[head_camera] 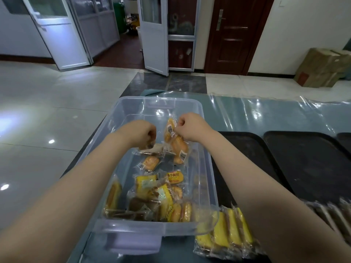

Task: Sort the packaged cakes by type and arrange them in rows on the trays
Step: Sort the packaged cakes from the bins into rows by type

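Observation:
A clear plastic bin (205, 164) holds several loose packaged cakes (161, 194): yellow slices, orange buns and brown ones. My right hand (190, 126) pinches the wrapper tops of orange bun packs (176, 143), which hang over the bin. My left hand (142, 132) grips a brown cake pack (152, 149) just above the bin's contents. A row of yellow cake slices (226, 230) lies on the near black tray (252, 147). Brown packs (334, 211) lie in a row on the second black tray (311, 158).
A third dark tray (344, 139) shows at the right edge. The table carries a wrinkled clear plastic sheet (266, 112). Its left edge drops to a tiled floor. A cardboard box (322, 67) stands by the far wall beside a dark door.

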The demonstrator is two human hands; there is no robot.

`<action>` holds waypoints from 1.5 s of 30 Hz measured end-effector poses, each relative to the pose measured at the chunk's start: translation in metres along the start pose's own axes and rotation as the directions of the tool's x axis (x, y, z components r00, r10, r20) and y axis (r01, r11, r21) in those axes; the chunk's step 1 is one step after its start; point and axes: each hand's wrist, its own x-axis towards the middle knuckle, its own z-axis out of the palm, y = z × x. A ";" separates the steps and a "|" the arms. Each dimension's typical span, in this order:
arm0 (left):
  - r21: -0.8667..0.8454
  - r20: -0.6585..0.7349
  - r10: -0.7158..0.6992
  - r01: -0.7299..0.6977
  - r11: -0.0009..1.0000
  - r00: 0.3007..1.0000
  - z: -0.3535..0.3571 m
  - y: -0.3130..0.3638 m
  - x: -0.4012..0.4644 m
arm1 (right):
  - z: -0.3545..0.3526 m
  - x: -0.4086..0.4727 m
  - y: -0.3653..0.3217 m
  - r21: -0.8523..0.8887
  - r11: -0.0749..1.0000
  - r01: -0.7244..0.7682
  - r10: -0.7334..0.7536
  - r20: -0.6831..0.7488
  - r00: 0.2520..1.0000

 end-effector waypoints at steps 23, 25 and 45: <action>-0.393 -0.543 -0.160 -0.081 0.916 0.824 0.017 0.247 -0.039 | -0.122 -0.132 0.195 0.414 0.909 -0.051 0.123 -0.149 0.981; -0.395 -0.542 -0.156 -0.086 0.915 0.826 0.030 0.272 -0.041 | -0.126 -0.144 0.217 0.403 0.913 -0.059 0.124 -0.138 0.983; -0.434 -0.306 -0.014 -0.127 0.892 0.952 0.159 0.393 -0.063 | -0.094 -0.260 0.349 0.616 0.744 -0.260 0.348 -0.024 0.937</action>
